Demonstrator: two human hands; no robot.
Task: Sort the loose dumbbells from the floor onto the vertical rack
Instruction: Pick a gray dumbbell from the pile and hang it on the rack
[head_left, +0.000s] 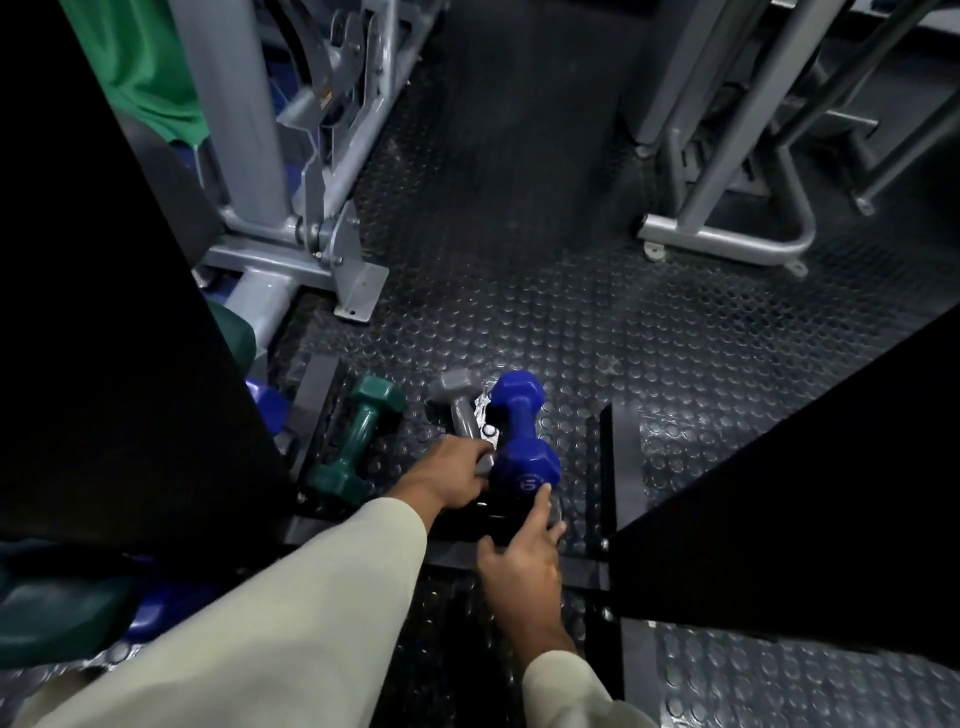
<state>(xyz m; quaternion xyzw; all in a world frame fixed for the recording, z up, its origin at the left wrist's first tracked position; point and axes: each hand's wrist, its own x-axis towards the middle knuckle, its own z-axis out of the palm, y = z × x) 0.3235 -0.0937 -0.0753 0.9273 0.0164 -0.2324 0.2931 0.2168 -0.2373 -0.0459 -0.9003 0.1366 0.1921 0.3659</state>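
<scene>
Three small dumbbells lie on the studded floor between the black legs of the rack (779, 493). A green dumbbell (358, 436) lies at the left, untouched. A grey dumbbell (457, 402) lies in the middle, and my left hand (452, 470) is closed over its near end. A blue dumbbell (522, 434) marked 6 lies right beside it. My right hand (524, 558) touches the blue dumbbell's near head from below, fingers spread around it. More green and blue dumbbells (67, 613) sit on the rack at lower left, partly hidden.
The rack's black panel (104, 312) fills the left side and its base bar (519, 566) crosses under my hands. Grey gym machine frames (311, 223) (727, 228) stand behind on the left and right. Dark studded rubber flooring (519, 286) runs between them.
</scene>
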